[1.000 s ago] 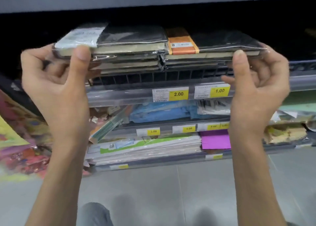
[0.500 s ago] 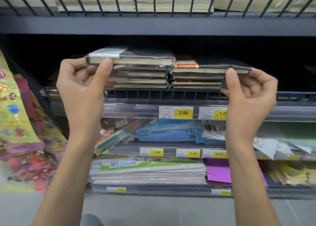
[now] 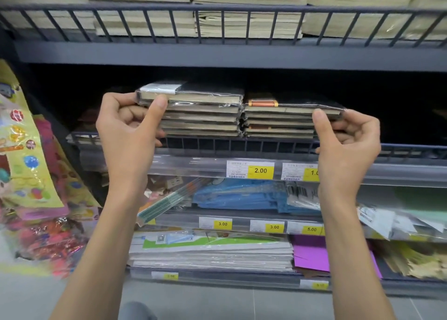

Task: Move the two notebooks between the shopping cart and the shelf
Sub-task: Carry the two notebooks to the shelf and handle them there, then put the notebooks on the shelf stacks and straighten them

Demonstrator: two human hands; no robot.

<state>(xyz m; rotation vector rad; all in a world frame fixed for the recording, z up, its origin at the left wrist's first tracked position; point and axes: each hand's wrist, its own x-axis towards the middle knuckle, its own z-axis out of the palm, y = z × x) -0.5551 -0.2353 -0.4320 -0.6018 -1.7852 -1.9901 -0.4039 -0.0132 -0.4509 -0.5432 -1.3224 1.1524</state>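
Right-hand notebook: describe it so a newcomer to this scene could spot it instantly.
Find the dark middle shelf above the yellow 2.00 price tag, where two stacks of shrink-wrapped notebooks sit side by side. The notebook tops the right stack, its right end pinched by the right hand. Unlike the left stack's top notebook with its white label, it carries an orange band.

This is a shop, a stationery aisle by the look of it. Dark metal shelves (image 3: 217, 56) with wire rails carry stacked goods in clear wrap, and clear strips along the shelf edges hold yellow price tags (image 3: 260, 171) reading 2.00, 3.00 and 5.00. Wrapped notebooks (image 3: 200, 116), paper pads (image 3: 212, 252) and coloured sheets (image 3: 312, 254) fill the tiers, and bright sticker packs (image 3: 26, 150) hang at the left.
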